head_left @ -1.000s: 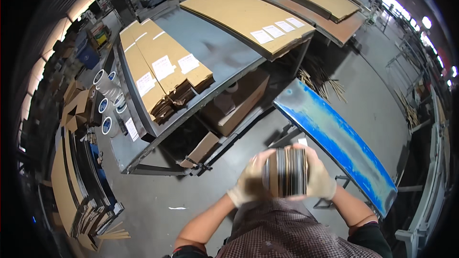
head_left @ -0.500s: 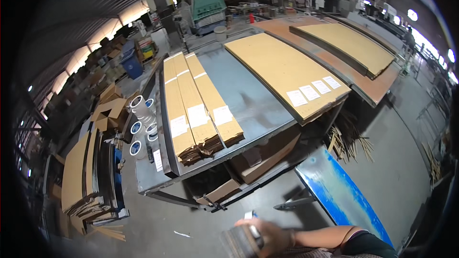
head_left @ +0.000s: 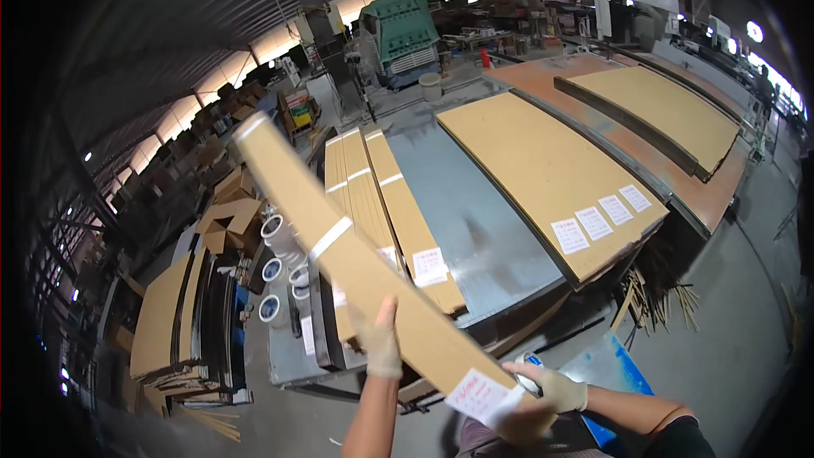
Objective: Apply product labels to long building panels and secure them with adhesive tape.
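Note:
A long taped bundle of cardboard strips (head_left: 373, 288) slants up from my lap toward the far left, above the table. White tape bands cross it, and a printed white label lies on its near end. My left hand (head_left: 381, 348), in a pale glove, grips its left edge with the thumb up; the other fingers are largely hidden. At the near end my gloved right hand (head_left: 555, 394) holds the bundle's right side. A tape roll (head_left: 529, 369) shows at that hand, partly covered by the fingers. Similar bundles (head_left: 394, 212) lie on the metal table (head_left: 462, 220) beyond.
A wide stack of cardboard sheets (head_left: 543, 178) with labels lies on the table's right. Several tape rolls (head_left: 270, 309) stand at its left edge. Further left are a cardboard pile (head_left: 161, 318) and an open carton (head_left: 229, 225). A blue-and-white board (head_left: 606, 369) is near my right arm.
The bundle has risen from the lower edge and now stretches up to the left. My left hand has come into view on it. The whole view has shifted a little.

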Demonstrator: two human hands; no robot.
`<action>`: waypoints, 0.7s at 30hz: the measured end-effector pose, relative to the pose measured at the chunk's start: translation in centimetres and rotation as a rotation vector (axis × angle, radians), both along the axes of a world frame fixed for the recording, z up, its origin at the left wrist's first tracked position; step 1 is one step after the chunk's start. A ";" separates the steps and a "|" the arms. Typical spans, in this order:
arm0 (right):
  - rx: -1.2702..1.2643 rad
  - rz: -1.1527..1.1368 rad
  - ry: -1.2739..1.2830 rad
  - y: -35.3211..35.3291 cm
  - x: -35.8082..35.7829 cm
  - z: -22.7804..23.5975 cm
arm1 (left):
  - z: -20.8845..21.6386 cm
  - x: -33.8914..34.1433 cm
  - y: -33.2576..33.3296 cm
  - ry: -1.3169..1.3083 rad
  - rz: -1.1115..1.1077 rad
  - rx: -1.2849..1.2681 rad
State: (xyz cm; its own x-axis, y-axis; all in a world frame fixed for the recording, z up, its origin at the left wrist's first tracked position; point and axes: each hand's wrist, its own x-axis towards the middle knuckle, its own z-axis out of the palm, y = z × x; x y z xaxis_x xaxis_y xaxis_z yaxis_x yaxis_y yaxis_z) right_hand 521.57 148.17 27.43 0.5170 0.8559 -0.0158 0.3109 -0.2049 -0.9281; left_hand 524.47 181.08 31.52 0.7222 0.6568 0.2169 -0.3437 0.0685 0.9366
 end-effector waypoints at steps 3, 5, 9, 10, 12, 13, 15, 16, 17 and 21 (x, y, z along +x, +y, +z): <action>0.167 -0.282 0.027 5.0 4.8 -0.5 | -0.7 13.2 4.3 0.026 -0.116 0.192; 0.206 -0.298 -0.067 9.1 9.0 -0.9 | -2.6 20.2 9.7 0.008 -0.063 0.322; 0.236 -0.419 -0.081 15.4 17.3 -2.8 | -3.1 26.7 10.9 0.355 -0.072 0.488; 0.235 -0.441 -0.075 16.9 19.0 -3.4 | -3.7 26.8 10.1 0.366 -0.008 0.885; 0.174 -0.360 0.093 18.5 21.8 -4.6 | -4.9 26.4 8.3 0.343 -0.199 1.334; 0.125 -0.388 0.096 19.2 22.5 -5.1 | -7.2 24.9 8.1 0.292 -0.237 1.420; -0.003 -0.302 0.154 17.9 23.0 -2.9 | -7.4 24.3 8.2 0.279 -0.204 1.330; -0.049 -0.268 0.007 16.3 22.8 -1.8 | -7.1 24.5 8.5 0.274 -0.232 1.331; -0.098 -0.237 -0.134 14.4 21.8 -1.1 | -6.9 24.6 8.8 0.289 -0.236 1.342; -0.143 -0.566 -0.098 0.5 14.3 -0.1 | -1.3 20.9 3.8 0.372 -0.252 1.130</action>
State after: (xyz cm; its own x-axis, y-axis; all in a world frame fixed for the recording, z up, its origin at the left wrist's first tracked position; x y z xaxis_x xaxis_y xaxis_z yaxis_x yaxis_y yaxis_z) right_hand 535.84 148.62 27.34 0.8976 0.4389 -0.0399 0.1993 -0.4851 -0.8514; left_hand 545.34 184.85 30.26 0.9421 0.0642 0.3291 -0.1362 -0.8236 0.5505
